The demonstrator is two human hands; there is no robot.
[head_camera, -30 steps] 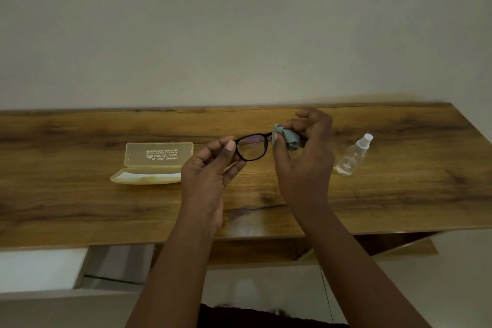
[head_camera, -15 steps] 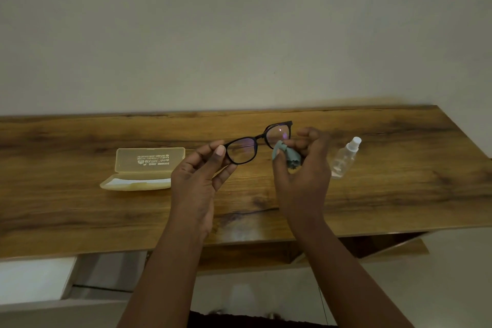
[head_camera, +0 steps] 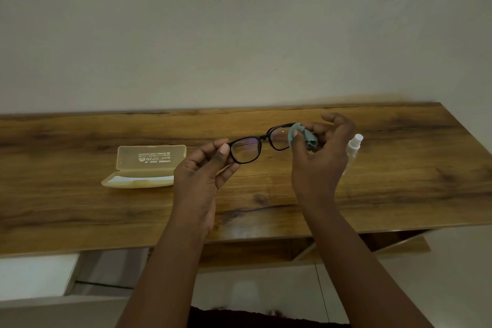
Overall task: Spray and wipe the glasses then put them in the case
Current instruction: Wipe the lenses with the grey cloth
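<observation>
Left fingers (head_camera: 223, 150) pinch glasses (head_camera: 262, 144); right fingers (head_camera: 295, 141) press cloth (head_camera: 302, 136) on lens.

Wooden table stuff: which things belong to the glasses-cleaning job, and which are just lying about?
Job:
black-framed glasses, pinched by left hand
small blue-grey cloth, in right hand
clear plastic spray bottle
open translucent yellow case

Lying about:
nothing else on the wooden table

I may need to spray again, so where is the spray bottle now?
In the head view the spray bottle stands on the wooden table, right of centre, just behind the right hand.
</observation>
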